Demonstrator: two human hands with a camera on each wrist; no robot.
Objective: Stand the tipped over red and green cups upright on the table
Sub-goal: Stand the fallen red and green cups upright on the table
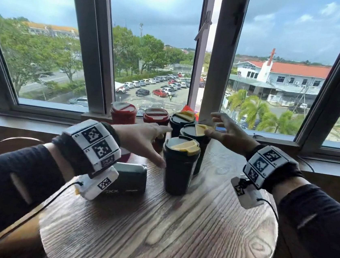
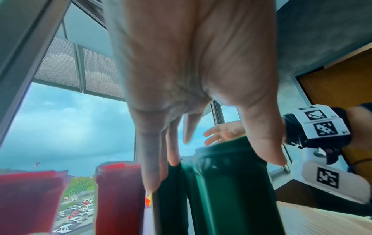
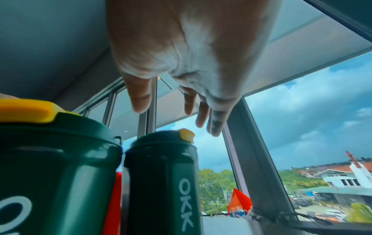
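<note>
- Head view: left hand (image 1: 142, 138) spreads its fingers at frame centre, thumb beside the nearest upright green cup (image 1: 179, 168); right hand (image 1: 228, 131), splayed and holding nothing, hovers over the rear cups. One tipped green cup (image 1: 131, 177) lies on the round table (image 1: 174, 235), left of centre under the left wrist.
- Left wrist view: straight fingers (image 2: 151, 159) hang between red cups (image 2: 118, 198) and green ones.
- Right wrist view: open palm above yellow lids (image 3: 26, 111).
- Judgement: the tipped cup looks rigid, light, smooth; grip it round mid-body.

upright cups (image 1: 180, 164) clustered at table's far edge, near tabletop (image 1: 174, 235) free
</note>
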